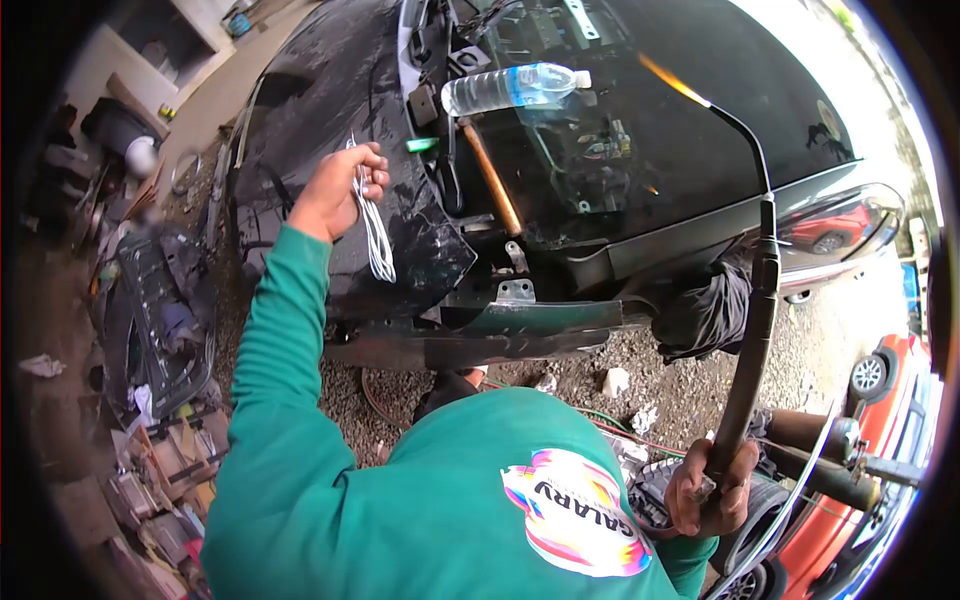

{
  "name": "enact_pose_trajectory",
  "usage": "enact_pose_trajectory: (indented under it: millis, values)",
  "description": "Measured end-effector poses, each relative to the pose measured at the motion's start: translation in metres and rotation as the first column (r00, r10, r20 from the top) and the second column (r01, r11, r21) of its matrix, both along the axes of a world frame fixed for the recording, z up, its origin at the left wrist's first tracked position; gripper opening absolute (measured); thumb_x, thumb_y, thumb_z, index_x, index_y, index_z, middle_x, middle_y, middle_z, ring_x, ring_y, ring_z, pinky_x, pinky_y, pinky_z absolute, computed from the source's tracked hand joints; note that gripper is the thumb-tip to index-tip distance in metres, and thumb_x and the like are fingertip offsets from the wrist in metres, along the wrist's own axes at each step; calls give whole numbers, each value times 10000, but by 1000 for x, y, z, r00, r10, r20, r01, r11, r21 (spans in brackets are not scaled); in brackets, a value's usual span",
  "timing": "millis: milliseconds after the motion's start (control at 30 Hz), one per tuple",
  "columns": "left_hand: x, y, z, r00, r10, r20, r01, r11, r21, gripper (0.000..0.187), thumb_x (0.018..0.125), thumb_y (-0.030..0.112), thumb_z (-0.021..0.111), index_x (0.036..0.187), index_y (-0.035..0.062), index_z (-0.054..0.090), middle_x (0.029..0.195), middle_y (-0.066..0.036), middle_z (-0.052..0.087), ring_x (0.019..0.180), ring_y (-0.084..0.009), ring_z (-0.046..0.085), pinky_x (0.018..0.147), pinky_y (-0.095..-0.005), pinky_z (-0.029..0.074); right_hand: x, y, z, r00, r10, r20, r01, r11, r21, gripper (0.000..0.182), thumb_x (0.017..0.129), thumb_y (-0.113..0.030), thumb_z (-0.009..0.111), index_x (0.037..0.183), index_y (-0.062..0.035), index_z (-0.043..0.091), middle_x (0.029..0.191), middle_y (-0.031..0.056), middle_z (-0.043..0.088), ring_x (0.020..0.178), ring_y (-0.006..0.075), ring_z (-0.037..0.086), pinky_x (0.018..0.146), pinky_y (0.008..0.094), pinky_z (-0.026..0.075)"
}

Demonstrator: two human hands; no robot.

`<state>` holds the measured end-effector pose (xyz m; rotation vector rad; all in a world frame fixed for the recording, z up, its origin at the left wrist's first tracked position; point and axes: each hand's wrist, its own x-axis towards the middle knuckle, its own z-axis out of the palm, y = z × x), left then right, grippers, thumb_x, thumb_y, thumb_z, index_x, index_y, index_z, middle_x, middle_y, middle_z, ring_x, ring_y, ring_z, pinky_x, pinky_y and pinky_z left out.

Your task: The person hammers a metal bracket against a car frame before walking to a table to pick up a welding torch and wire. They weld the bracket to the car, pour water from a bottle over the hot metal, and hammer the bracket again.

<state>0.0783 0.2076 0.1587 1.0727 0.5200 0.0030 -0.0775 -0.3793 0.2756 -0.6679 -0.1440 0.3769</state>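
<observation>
My left hand [342, 192] is closed around a looped bundle of thin white wire or rod [378, 245]. It is raised over the dusty black car panel [310, 130], with the loops hanging below the fist. On the right, my right hand [712, 487] grips the handle end of a long gas torch [757, 330]. The torch's thin bent neck points up and left, and an orange flame [672, 78] burns at its tip above the dark windshield [690, 150].
A water bottle [512, 90] and a wooden-handled tool [490, 180] lie at the windshield's base, beside a small green object [422, 145]. Black cloth [705, 312] hangs near the side mirror [840, 235]. Car parts [165, 320] lie at left; an orange car [835, 500] stands at right.
</observation>
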Motion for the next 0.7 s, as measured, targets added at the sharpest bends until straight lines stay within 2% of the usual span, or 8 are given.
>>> enact_pose_trajectory:
  millis: [33, 100, 167, 333, 467, 533, 567, 700]
  values:
    - [-29, -41, 28, 999, 47, 24, -41, 973, -228, 243, 933, 38, 636, 1171, 51, 586, 991, -97, 590, 779, -144, 566, 542, -237, 416, 6, -8, -5, 997, 60, -58, -56, 996, 70, 314, 1017, -148, 739, 967, -84, 435, 973, 425, 590, 446, 208, 587, 357, 313, 540]
    - [-82, -108, 36, 996, 54, 77, -21, 925, -381, 255, 951, 36, 579, 1206, 28, 587, 1032, -101, 595, 765, -150, 559, 574, -277, 457, 15, -20, -12, 990, 84, -111, -70, 990, 124, 328, 993, -131, 769, 969, -76, 447, 974, 442, 594, 434, 219, 577, 343, 310, 524]
    - [-130, -186, 40, 1000, 31, 4, -27, 921, -387, 300, 961, 42, 590, 1261, 27, 586, 1060, -101, 614, 806, -164, 596, 642, -300, 513, 25, -32, -17, 968, 151, -199, -124, 982, 145, 326, 962, -96, 785, 973, -63, 462, 1001, 469, 592, 438, 236, 579, 352, 311, 527]
    - [-214, -288, 38, 923, -384, -40, 368, 906, -210, 424, 1075, 111, 579, 1486, 17, 545, 1173, -100, 660, 1004, -187, 711, 833, -324, 585, 43, -66, -40, 915, 360, -184, -330, 927, 177, 317, 881, -18, 802, 962, -34, 496, 1028, 521, 584, 443, 235, 582, 364, 309, 497]
    - [-225, -271, 100, 871, -345, -349, 459, 827, 326, 498, 1116, 157, 587, 1599, 105, 477, 1163, -81, 691, 816, -120, 702, 670, -278, 574, 50, -90, -49, 865, 449, -226, -435, 894, 113, 340, 851, 75, 728, 990, -94, 467, 1057, 484, 598, 421, 212, 558, 342, 294, 487]
    - [-232, -256, 106, 940, -210, -270, 339, 677, 654, 489, 1037, 23, 601, 1512, 69, 493, 1155, -79, 692, 829, -111, 666, 690, -259, 553, 52, -95, -51, 857, 447, -256, -458, 889, 19, 346, 828, 96, 710, 983, -98, 469, 1044, 488, 603, 401, 208, 544, 340, 291, 477]
    - [-231, -252, 128, 918, -200, -343, 393, 571, 721, 526, 996, -38, 598, 1505, 50, 496, 1159, -82, 692, 880, -116, 659, 726, -264, 566, 51, -95, -49, 856, 447, -262, -468, 884, -20, 343, 824, 95, 708, 980, -98, 472, 1041, 489, 606, 387, 199, 527, 332, 288, 457]
    - [-219, -276, 167, 992, -108, -62, 107, 492, 864, 382, 970, -76, 645, 1340, -1, 704, 1030, -77, 698, 911, -103, 676, 735, -279, 583, 51, -100, -51, 820, 516, -247, -557, 819, -137, 330, 871, 85, 745, 962, -94, 484, 1097, 406, 676, 519, 153, 613, 452, 255, 498]
